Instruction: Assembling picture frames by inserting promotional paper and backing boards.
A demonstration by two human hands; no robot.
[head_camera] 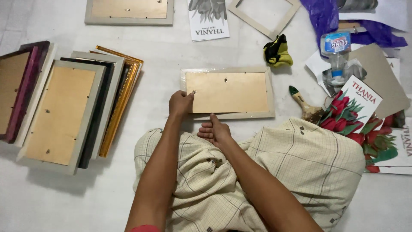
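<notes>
On the pale floor right ahead of my knees lies the grey-rimmed rectangular picture frame point(227, 92), face down, its tan fibreboard backing up. My left hand point(180, 103) rests at the frame's left edge, the grip pinched on a small metal tab at the backing's upper left corner. My right hand point(216, 131) sits against the frame's near rim, thumb up on the rim, fingers curled loosely and grasping nothing I can make out. Well to the left of my left grip lies a fanned stack of frames point(73, 111), grey, black, gold and maroon, backs up. To the right of my right grip, a green-tipped wooden paintbrush point(302, 104) lies on the floor, with a printed sheet of red tulips point(354, 118) just beyond it. Beyond the frame, up and to the right, sits a crumpled yellow-and-black cloth point(278, 52).
</notes>
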